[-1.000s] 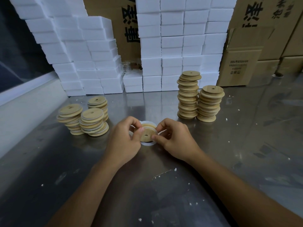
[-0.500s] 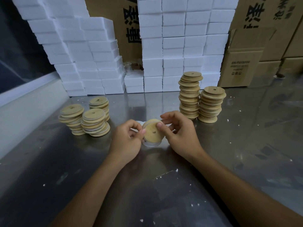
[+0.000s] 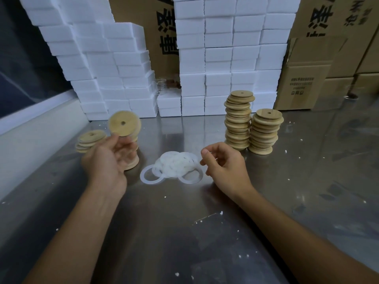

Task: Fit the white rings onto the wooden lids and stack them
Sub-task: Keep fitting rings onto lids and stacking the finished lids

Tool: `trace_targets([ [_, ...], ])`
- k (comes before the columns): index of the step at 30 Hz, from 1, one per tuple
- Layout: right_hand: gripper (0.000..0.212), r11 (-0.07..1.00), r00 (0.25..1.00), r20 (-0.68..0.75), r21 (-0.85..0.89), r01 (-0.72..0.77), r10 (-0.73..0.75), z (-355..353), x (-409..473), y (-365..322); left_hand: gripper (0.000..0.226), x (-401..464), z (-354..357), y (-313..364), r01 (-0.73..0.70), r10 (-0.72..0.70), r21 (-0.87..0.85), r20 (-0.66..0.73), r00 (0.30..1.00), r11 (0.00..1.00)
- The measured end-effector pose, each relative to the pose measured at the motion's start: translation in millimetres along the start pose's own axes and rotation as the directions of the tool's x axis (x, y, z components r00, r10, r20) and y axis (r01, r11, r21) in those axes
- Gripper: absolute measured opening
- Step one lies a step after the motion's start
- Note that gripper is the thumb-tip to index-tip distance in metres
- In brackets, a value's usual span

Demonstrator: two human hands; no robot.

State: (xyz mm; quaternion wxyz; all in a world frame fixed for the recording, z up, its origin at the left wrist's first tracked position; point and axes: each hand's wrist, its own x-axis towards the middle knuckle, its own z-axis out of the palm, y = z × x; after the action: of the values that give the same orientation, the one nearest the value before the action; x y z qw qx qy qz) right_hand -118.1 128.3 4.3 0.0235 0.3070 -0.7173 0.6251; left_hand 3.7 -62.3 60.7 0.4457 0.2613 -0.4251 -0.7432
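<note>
On the brushed steel table (image 3: 184,232), head view: left hand (image 3: 106,158) pinches a round wooden lid (image 3: 124,124) with a centre hole, raised and blurred, above the left lid stacks (image 3: 90,140), partly hiding them. Right hand (image 3: 225,165) hangs loosely curled, holding nothing, beside flat translucent white rings (image 3: 174,168). Two tall lid stacks (image 3: 252,128) stand right; foam blocks (image 3: 225,58) and cardboard cartons (image 3: 307,78) behind.

Round wooden lid (image 3: 124,123) raised (blurred), white rings (image 3: 174,168) heaped on table

left hand (image 3: 106,158) raised at 10 o'clock, fingertips pinching wooden lid (image 3: 124,123). right hand (image 3: 225,162) at 2 o'clock, fingers loosely curled, holding nothing.
</note>
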Motion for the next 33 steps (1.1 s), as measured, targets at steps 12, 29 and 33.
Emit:
trace_targets([
  [12, 0.010, 1.000, 1.000, -0.008, -0.028, 0.003, -0.003, 0, 0, -1, 0.010, 16, -16, -8, 0.117, -0.124, -0.054, -0.148, 0.981, 0.992],
  [29, 0.008, 0.965, 0.837, -0.491, -0.210, 0.154, -0.241, -31, 16, 1, 0.004, -22, 0, -65, -0.790, 0.360, 0.576, 0.706, 0.610, 0.210],
  [33, 0.004, 0.918, 0.841, -0.402, -0.309, 0.247, -0.362, -33, 24, -17, 0.018, -15, -1, -70, -0.799, 0.282, 0.594, 0.754, 0.593, 0.091],
])
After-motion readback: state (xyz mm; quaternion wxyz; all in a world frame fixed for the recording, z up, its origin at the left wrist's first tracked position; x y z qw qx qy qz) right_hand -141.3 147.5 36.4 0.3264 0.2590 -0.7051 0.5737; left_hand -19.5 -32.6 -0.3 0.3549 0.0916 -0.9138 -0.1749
